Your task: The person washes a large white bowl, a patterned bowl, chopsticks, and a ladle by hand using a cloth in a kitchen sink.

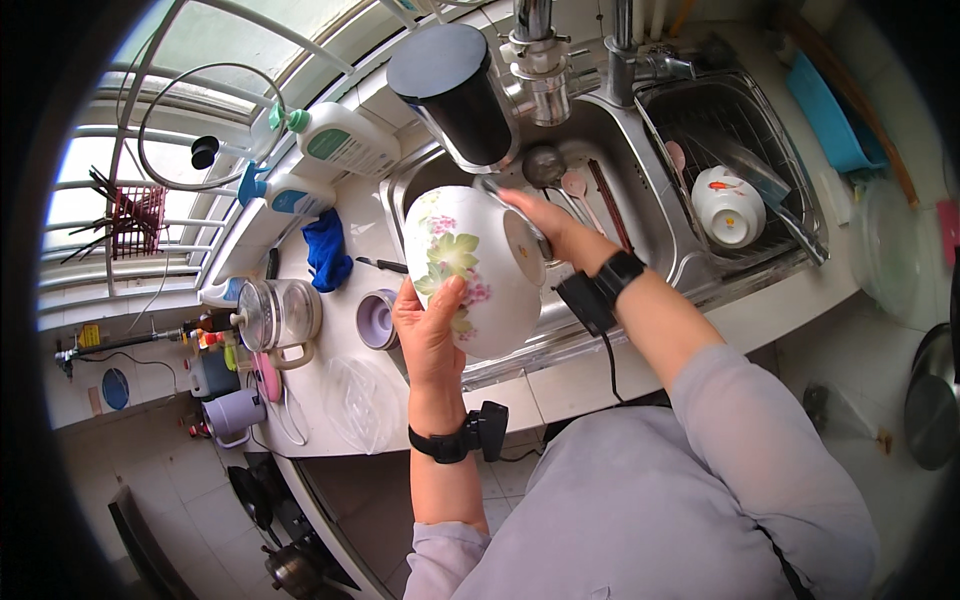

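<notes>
A large white bowl with painted green leaves and pink flowers (pixel 487 300) is tilted on its side above the near edge of the steel sink (pixel 652 217). My left hand (pixel 435 322) grips its left side, thumb on the painted outside and fingers hidden. My right hand (pixel 544 217) is at the far rim beside the foot ring; something shiny shows by its fingers, too hidden to name. Below in the sink lie a metal ladle (pixel 544 165), a pink spoon (pixel 576 184) and brown chopsticks (pixel 611 206).
A wire rack (pixel 694 90) at right holds a small white bowl (pixel 727 208). A black-lidded cylinder (pixel 457 90) stands over the sink's back left. On the left counter are a lilac cup (pixel 375 320), a knife (pixel 382 265), a blue cloth (pixel 327 251) and a glass pot (pixel 279 313).
</notes>
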